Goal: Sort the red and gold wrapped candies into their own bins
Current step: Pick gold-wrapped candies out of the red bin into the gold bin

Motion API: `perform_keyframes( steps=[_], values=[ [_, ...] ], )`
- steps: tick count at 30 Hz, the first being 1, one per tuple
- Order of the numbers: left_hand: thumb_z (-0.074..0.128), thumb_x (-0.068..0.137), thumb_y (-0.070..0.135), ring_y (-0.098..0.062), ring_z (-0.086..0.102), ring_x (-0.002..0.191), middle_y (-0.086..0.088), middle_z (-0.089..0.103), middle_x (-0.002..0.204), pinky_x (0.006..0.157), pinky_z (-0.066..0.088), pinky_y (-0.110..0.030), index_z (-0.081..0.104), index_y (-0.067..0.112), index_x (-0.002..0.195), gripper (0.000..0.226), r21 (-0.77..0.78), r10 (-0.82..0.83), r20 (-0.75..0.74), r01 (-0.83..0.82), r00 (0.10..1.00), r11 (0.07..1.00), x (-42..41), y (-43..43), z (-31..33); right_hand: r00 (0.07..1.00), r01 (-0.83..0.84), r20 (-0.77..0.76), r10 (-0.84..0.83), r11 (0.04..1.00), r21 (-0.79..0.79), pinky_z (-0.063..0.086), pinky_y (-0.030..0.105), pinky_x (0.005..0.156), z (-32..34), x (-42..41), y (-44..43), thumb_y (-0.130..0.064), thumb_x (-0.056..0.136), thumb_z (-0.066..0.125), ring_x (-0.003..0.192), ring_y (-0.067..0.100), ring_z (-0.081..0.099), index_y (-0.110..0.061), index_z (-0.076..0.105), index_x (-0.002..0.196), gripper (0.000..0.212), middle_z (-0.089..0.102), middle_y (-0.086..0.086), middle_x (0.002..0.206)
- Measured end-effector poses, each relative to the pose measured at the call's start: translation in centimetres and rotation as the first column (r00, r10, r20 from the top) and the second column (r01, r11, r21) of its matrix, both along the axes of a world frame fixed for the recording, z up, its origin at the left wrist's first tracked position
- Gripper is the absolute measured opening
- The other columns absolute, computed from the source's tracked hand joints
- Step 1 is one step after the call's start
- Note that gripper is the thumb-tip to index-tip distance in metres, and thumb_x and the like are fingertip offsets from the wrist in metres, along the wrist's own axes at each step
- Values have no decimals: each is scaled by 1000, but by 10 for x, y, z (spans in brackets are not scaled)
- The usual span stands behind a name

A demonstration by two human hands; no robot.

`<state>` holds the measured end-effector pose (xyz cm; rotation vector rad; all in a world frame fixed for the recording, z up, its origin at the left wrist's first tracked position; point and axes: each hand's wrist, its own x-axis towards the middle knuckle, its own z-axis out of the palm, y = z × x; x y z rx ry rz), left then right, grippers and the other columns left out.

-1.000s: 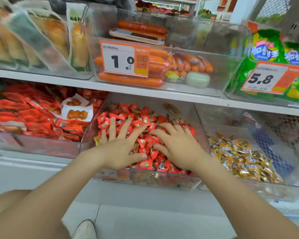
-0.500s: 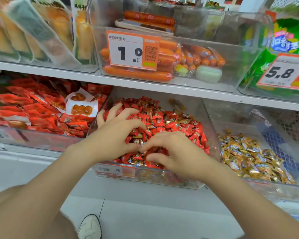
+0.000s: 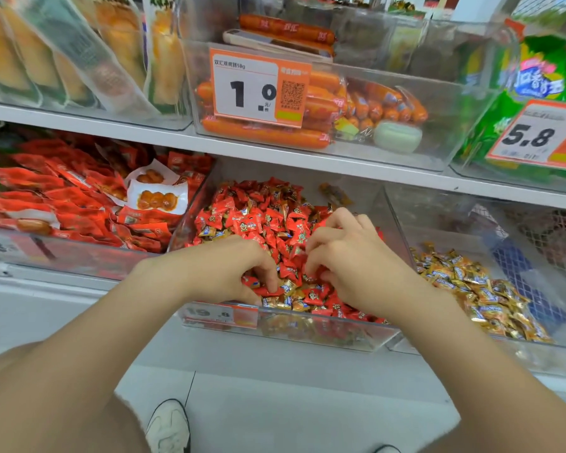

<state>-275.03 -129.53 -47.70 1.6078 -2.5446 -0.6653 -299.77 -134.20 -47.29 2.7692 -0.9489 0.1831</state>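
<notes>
While both hands dig at frame centre, the red bin [image 3: 307, 336] shows a mixed heap, and the gold bin [image 3: 445, 220] sits just beside it, lower right. Red candies [image 3: 262, 220] dominate the heap. The left hand [image 3: 223, 266] and right hand [image 3: 356, 263] are curled, fingertips buried in wrappers; whether either pinches a piece, I cannot tell. Gold strays [image 3: 286, 286] lie between the fingertips at the front edge. The right hand is nearer the gold bin, so the carry likely goes rightward.

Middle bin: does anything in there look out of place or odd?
Yes: gold wrapped candies sit mixed among the red candies in the middle bin, mostly along its front wall. They belong with the gold pile in the right bin.
</notes>
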Motion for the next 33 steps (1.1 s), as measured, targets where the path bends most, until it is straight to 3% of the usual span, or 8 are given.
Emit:
perform_keyframes(
  steps=[3, 5, 9, 13, 21, 26, 29, 33],
  values=[
    [88, 82, 34, 6, 56, 96, 24, 66, 103, 84, 47, -19, 70, 39, 102, 27, -34, 46, 94, -43, 995, 998, 0, -4, -3, 975, -117, 220, 26, 903, 414, 49, 21, 81, 7, 7, 10, -20, 89, 83, 86, -1, 61, -31, 81, 98, 15, 74, -20, 90],
    [88, 80, 38, -10, 57, 100, 15, 63, 99, 83, 51, -33, 65, 40, 99, 30, -75, 118, 196, -105, 973, 992, -2, -4, -4, 979, -87, 203, -34, 826, 557, 45, 8, 76, 7, 14, 16, -20, 98, 72, 78, -8, 65, -27, 81, 108, 15, 77, -16, 89],
    [85, 83, 37, -23, 60, 103, 0, 66, 107, 87, 55, -39, 66, 24, 121, 45, -85, 159, 350, -137, 923, 987, -6, -5, -1, 996, 73, -6, -90, 770, 633, 55, 30, 93, 8, 19, 19, -11, 91, 48, 99, 8, 67, -29, 67, 137, 52, 77, 2, 105],
    [81, 83, 45, -25, 63, 101, -2, 70, 103, 87, 57, -44, 69, 22, 117, 44, -35, 128, 387, -124, 913, 992, -8, -9, -1, 988, 134, -151, -36, 683, 718, 49, 30, 88, 12, 33, 24, -36, 83, 53, 98, 15, 56, -36, 50, 152, 69, 62, -7, 108],
    [80, 70, 59, -15, 61, 90, 16, 66, 89, 81, 55, -38, 68, 44, 106, 41, -229, 219, 228, -166, 949, 959, -3, -1, -6, 999, 20, 3, -37, 609, 793, 47, 21, 90, -4, 45, 11, -36, 87, 83, 101, 0, 59, -32, 57, 144, 62, 59, -20, 120],
    [74, 75, 66, -11, 62, 91, 16, 63, 89, 66, 43, -31, 67, 45, 109, 40, -369, 293, 159, -219, 943, 903, -3, 2, 1, 956, -32, 177, -235, 514, 857, 56, 25, 73, -2, 31, 5, -34, 89, 85, 65, 6, 63, -36, 71, 126, 40, 66, -17, 78],
    [73, 82, 65, -9, 55, 101, 16, 57, 101, 74, 44, -33, 70, 41, 104, 32, -386, 245, 113, -184, 963, 904, -4, 3, 2, 923, -8, 213, -320, 539, 842, 66, 45, 72, -4, 36, 6, -18, 89, 86, 70, 23, 77, -31, 76, 114, 30, 72, -2, 91],
    [71, 93, 46, -13, 45, 108, 14, 47, 110, 96, 44, -40, 73, 38, 98, 10, -385, 163, 60, -128, 985, 914, 1, 2, -3, 886, 43, 252, -388, 613, 789, 65, 47, 66, 0, 33, 7, -18, 93, 82, 62, 17, 76, -33, 76, 106, 21, 77, 5, 84]
  ],
)
